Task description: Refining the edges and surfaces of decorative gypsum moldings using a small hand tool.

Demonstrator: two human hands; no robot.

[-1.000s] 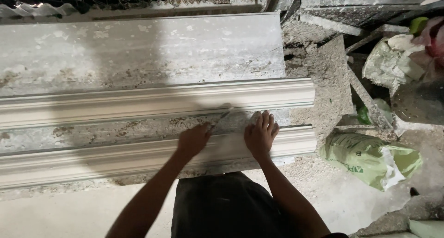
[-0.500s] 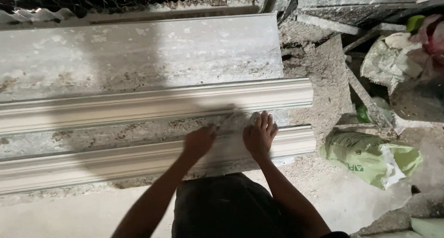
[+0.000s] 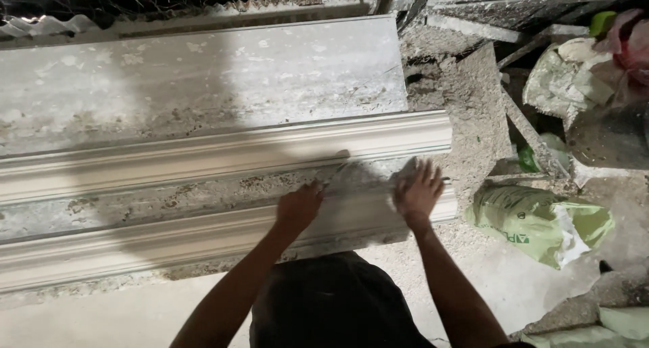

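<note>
Dark cloth [image 3: 338,300] fills the near bottom edge, and both bare forearms reach up and away from it. Just beyond, the left hand [image 3: 299,206] is curled into a loose fist around a thin blade-like tool [image 3: 332,174], whose tip slants up and to the right; what kind of tool it is cannot be told. The right hand [image 3: 419,189] lies flat with fingers spread, gripping nothing, its palm pressed on the same surface.

Both hands rest on the near moulding [image 3: 169,236], a long pale stepped strip of plaster or cement. Its long axis runs left to right across the view, tilting slightly upward toward the right, where its cut end sits just beyond the right hand. A rough grey channel [image 3: 135,199] separates it from the far moulding [image 3: 236,152], which lies parallel and ends a little farther right. Beyond that stretches a flat grey slab [image 3: 203,77], also lengthwise left to right, and past it a corrugated sheet [image 3: 40,25] under wire netting.

To the right, on gritty ground, a crumpled pale-green sack [image 3: 534,219] with darker green print lies near the moulding ends. Farther off sit a whitish crumpled bag [image 3: 561,77] and a pink bundle [image 3: 629,40] at the upper right corner.
</note>
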